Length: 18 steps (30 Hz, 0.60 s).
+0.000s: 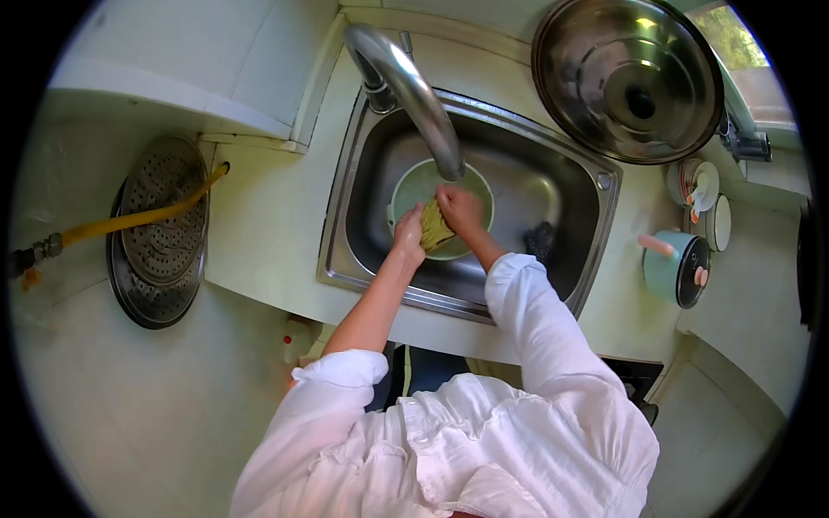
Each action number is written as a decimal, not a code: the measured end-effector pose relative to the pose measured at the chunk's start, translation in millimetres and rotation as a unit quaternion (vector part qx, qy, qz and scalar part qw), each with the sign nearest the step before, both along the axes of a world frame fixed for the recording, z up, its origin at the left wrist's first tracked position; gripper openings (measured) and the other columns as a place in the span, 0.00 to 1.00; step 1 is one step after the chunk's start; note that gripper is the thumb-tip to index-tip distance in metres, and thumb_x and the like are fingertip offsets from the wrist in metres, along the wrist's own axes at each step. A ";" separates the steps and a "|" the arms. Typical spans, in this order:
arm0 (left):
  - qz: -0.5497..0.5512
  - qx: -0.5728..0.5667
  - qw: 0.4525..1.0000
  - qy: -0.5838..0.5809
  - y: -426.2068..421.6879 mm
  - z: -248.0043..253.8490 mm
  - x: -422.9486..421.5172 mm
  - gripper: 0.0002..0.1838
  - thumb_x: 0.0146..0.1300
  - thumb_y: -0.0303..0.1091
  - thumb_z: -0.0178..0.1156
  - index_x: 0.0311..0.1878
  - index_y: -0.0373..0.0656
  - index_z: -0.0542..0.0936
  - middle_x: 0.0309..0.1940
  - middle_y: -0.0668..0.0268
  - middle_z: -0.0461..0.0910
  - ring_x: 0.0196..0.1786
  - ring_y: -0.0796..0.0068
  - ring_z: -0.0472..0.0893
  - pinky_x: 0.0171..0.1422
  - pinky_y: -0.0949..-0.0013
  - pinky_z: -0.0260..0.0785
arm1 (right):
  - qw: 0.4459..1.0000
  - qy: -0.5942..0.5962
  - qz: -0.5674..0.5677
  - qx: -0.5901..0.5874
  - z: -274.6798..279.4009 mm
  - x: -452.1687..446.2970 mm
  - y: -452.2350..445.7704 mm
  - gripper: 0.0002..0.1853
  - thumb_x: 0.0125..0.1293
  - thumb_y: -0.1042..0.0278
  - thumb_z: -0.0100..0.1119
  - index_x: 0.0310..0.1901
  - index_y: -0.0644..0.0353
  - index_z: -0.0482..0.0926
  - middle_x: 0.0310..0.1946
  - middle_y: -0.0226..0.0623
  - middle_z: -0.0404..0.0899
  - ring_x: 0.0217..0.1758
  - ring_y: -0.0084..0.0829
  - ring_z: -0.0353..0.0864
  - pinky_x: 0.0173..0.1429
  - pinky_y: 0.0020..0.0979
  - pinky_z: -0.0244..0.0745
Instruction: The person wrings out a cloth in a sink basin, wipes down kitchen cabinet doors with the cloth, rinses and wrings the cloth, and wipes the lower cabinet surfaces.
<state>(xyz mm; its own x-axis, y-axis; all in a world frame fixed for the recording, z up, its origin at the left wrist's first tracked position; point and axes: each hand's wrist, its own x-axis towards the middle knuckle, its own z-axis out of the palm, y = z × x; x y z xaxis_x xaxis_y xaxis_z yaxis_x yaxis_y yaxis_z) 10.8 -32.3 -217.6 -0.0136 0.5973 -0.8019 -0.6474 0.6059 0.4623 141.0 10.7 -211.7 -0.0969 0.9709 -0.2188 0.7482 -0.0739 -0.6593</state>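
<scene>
Both hands are over a pale green basin (485, 197) that stands in the steel sink, below the faucet. My left hand (409, 231) is closed on a wrinkled yellow-green cloth (435, 226) from its left side and looks wet. My right hand (460, 209), partly smeared by motion, grips the upper right of the same cloth. The cloth is bunched between the hands, and its far parts are hidden by the fingers. A curved metal faucet (414, 86) hangs just above the right hand; whether water runs cannot be made out.
The steel sink (553, 164) holds a dark scrubber (540, 240) at its right. A large metal lid (630, 78) leans behind it. A light blue pot (673, 266) stands on the right counter. At left are perforated steamer trays (164, 207) and a yellow hose (138, 217).
</scene>
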 end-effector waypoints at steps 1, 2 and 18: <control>-0.012 0.024 0.999 0.031 -4.7 -0.7 -4.4 0.20 0.69 0.41 0.54 0.59 0.41 0.72 0.50 0.62 0.78 0.55 0.69 0.76 0.61 0.60 0.67 | 1.000 0.003 0.001 0.001 -15.9 0.6 2.0 0.13 0.65 0.57 0.52 0.37 0.58 0.78 0.30 0.48 0.77 0.33 0.53 0.77 0.34 0.48 0.71; -0.011 0.024 0.999 0.030 -4.6 13.5 -5.5 0.20 0.69 0.41 0.54 0.59 0.41 0.72 0.50 0.62 0.78 0.55 0.69 0.76 0.61 0.60 0.67 | 0.996 -0.015 -0.064 0.056 -37.5 3.4 1.5 0.12 0.64 0.58 0.53 0.41 0.57 0.77 0.33 0.48 0.76 0.37 0.52 0.77 0.38 0.48 0.71; -0.006 -0.003 0.988 -0.157 9.2 -57.5 -16.2 0.38 0.65 0.45 0.59 0.73 0.53 0.53 0.64 0.59 0.63 0.61 0.60 0.70 0.60 0.47 0.66 | 0.861 0.443 -0.114 -0.223 42.6 -32.3 -41.2 0.08 0.53 0.71 0.63 0.33 0.63 0.78 0.25 0.27 0.75 0.29 0.20 0.73 0.35 0.25 0.69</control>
